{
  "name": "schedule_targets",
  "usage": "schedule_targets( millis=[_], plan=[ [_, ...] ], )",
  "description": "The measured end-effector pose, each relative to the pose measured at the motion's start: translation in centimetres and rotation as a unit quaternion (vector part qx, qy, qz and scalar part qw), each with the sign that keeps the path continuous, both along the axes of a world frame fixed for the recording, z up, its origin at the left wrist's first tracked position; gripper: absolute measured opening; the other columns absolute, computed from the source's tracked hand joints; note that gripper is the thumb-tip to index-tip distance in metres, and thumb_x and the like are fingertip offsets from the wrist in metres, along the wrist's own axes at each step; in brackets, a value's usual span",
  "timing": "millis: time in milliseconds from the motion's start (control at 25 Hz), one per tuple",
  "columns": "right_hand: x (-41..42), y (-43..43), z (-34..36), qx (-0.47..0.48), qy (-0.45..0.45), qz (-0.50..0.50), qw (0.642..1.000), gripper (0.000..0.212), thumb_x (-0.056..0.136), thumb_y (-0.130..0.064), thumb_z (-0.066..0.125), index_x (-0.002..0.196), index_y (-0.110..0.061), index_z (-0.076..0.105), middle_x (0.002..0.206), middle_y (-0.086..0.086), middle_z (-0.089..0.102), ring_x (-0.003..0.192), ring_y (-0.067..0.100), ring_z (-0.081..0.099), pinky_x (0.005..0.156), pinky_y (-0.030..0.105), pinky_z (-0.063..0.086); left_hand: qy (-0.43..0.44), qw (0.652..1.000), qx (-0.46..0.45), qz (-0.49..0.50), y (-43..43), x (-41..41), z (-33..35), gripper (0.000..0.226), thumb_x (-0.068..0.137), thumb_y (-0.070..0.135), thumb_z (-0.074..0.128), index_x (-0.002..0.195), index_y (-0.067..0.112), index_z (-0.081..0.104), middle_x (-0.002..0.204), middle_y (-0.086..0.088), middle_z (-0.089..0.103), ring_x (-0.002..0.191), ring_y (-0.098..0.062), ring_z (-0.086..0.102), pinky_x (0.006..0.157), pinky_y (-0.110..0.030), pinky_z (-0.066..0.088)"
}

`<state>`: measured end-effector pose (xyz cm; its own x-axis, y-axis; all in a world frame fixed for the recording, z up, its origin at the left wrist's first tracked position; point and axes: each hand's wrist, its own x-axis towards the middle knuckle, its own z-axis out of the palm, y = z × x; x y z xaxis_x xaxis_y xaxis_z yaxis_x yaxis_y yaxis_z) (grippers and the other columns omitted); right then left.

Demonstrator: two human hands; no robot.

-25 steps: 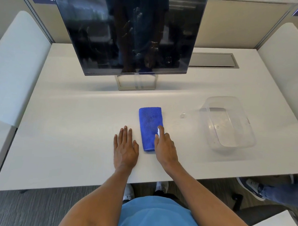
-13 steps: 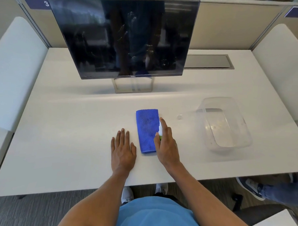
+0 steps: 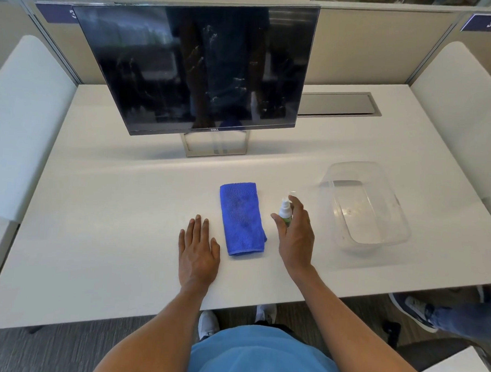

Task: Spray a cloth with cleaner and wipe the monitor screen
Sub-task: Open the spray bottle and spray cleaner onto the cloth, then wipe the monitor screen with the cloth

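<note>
A folded blue cloth (image 3: 241,218) lies flat on the white desk (image 3: 110,222), darker damp patches on its middle. My right hand (image 3: 295,236) is to the right of it, gripping a small spray bottle (image 3: 285,211) with a white nozzle and green label, upright, forefinger on top. My left hand (image 3: 198,250) rests flat on the desk just left of the cloth, fingers together, holding nothing. The dark monitor (image 3: 199,68) stands behind on a silver stand (image 3: 216,148), smudges on its screen.
A clear plastic tub (image 3: 364,205) sits to the right of my right hand; a small clear cap (image 3: 292,192) lies near it. A metal cable hatch (image 3: 338,104) is behind. White chairs flank the desk. Another person's shoe (image 3: 413,311) shows at lower right.
My right hand has drawn the spray bottle off the cloth's right edge and moved it rightward, now clear of the cloth. My left hand has stayed flat.
</note>
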<state>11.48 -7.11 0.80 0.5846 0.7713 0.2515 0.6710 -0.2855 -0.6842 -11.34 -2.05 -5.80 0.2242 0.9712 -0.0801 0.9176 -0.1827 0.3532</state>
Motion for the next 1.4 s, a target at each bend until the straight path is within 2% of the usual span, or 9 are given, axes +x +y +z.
schedule_targets(
  millis=[200, 440, 680, 840, 920, 1000, 1120, 1200, 1400],
  plan=[
    [3.4, -0.2, -0.9, -0.007, 0.065, -0.039, 0.997, 0.037, 0.095, -0.021, 0.077, 0.125, -0.008, 0.06, 0.107, 0.009, 0.069, 0.095, 0.032, 0.066, 0.082, 0.047, 0.057, 0.0, 1.0, 0.003, 0.002, 0.0, 0.0, 0.0, 0.062, 0.107, 0.033, 0.026, 0.166, 0.012, 0.03, 0.176, -0.006, 0.02, 0.164, -0.021, 0.015, 0.135, -0.043, 0.006],
    [5.1, 0.1, -1.5, -0.022, 0.103, -0.037, 0.994, 0.033, 0.093, -0.017, 0.079, 0.12, -0.01, 0.061, 0.108, 0.007, 0.07, 0.094, 0.03, 0.065, 0.085, 0.051, 0.059, 0.009, 1.0, 0.008, -0.004, 0.0, -0.1, -0.1, 0.067, 0.105, 0.038, 0.019, 0.166, 0.012, 0.028, 0.176, -0.005, 0.019, 0.164, -0.021, 0.015, 0.135, -0.044, 0.007],
    [5.2, 0.1, -1.9, -0.03, 0.114, -0.031, 0.993, 0.04, 0.091, -0.021, 0.082, 0.123, -0.014, 0.059, 0.11, 0.001, 0.068, 0.096, 0.024, 0.065, 0.087, 0.046, 0.06, 0.009, 1.0, 0.008, 0.001, 0.0, 0.0, -0.2, 0.065, 0.105, 0.036, 0.024, 0.166, 0.012, 0.029, 0.176, -0.005, 0.019, 0.164, -0.021, 0.015, 0.135, -0.044, 0.008],
    [5.1, -0.5, -2.0, -0.032, 0.129, -0.044, 0.99, 0.054, 0.09, -0.02, 0.083, 0.134, -0.015, 0.052, 0.125, 0.002, 0.064, 0.11, 0.02, 0.062, 0.092, 0.037, 0.057, 0.011, 1.0, 0.008, -0.001, 0.0, 0.0, -0.2, 0.065, 0.106, 0.036, 0.024, 0.166, 0.012, 0.029, 0.176, -0.005, 0.02, 0.164, -0.02, 0.015, 0.135, -0.044, 0.008],
    [4.3, -1.5, -2.0, -0.03, 0.114, -0.094, 0.989, 0.06, 0.089, -0.024, 0.083, 0.137, -0.017, 0.048, 0.131, 0.003, 0.059, 0.114, 0.018, 0.06, 0.087, 0.033, 0.054, 0.013, 1.0, 0.006, -0.001, 0.0, 0.0, -0.2, 0.065, 0.106, 0.036, 0.023, 0.166, 0.013, 0.029, 0.176, -0.005, 0.019, 0.164, -0.02, 0.015, 0.135, -0.043, 0.007],
    [2.6, -3.0, -2.5, -0.029, 0.084, -0.13, 0.988, 0.055, 0.09, -0.028, 0.082, 0.132, -0.015, 0.048, 0.125, 0.005, 0.056, 0.106, 0.02, 0.06, 0.08, 0.036, 0.057, 0.011, 1.0, 0.004, 0.001, 0.0, 0.0, -0.2, 0.065, 0.106, 0.036, 0.023, 0.166, 0.013, 0.029, 0.176, -0.005, 0.019, 0.164, -0.02, 0.014, 0.135, -0.043, 0.007],
    [-0.3, -4.5, -3.4, -0.041, 0.073, -0.075, 0.994, 0.037, 0.094, -0.029, 0.077, 0.119, -0.013, 0.054, 0.11, 0.002, 0.059, 0.094, 0.017, 0.058, 0.077, 0.042, 0.059, 0.01, 1.0, 0.001, 0.0, 0.1, 0.1, -0.2, 0.065, 0.106, 0.036, 0.022, 0.167, 0.013, 0.028, 0.177, -0.005, 0.018, 0.164, -0.02, 0.014, 0.135, -0.043, 0.006],
    [-1.3, -3.6, -3.6, -0.064, 0.094, -0.021, 0.993, 0.029, 0.098, -0.027, 0.072, 0.119, -0.012, 0.058, 0.111, 0.001, 0.062, 0.096, 0.016, 0.061, 0.08, 0.043, 0.059, 0.013, 1.0, -0.003, -0.002, 0.0, 0.2, -0.2, 0.065, 0.107, 0.036, 0.021, 0.167, 0.012, 0.025, 0.177, -0.005, 0.016, 0.165, -0.02, 0.012, 0.135, -0.043, 0.005],
    [-2.3, 2.0, -2.6, -0.157, 0.142, 0.07, 0.975, 0.051, 0.103, -0.032, 0.062, 0.147, -0.009, 0.051, 0.143, 0.004, 0.058, 0.131, 0.021, 0.056, 0.108, 0.042, 0.051, -0.001, 1.0, -0.008, 0.004, 0.2, 0.3, -0.2, 0.062, 0.11, 0.026, 0.033, 0.169, 0.014, 0.017, 0.178, -0.004, 0.013, 0.165, -0.019, 0.009, 0.135, -0.044, 0.004]
  ],
)
